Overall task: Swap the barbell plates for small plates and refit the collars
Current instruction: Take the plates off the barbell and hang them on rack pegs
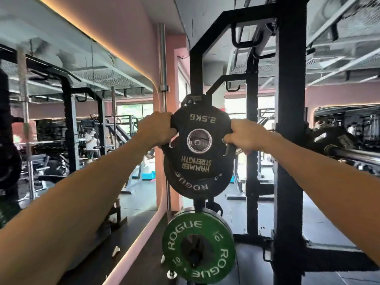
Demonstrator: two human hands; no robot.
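A small black 2.5 kg plate (199,161), lettered Hammer Strength upside down, sits at a storage peg on the rack. My left hand (158,128) grips its left edge and my right hand (245,136) grips its right edge, fingers curled through the handle slots. The peg's metal end (199,140) shows through the plate's centre hole. Behind it hangs a larger black Rogue plate (185,187). A black collar (194,99) sits just above the plates. The barbell (353,154) lies in the rack at the right.
A green 10 kg Rogue plate (198,245) hangs on a lower peg. The black rack upright (290,140) stands right of the plates. A mirror wall (72,130) fills the left, and an upright bar (163,68) leans by the pink wall.
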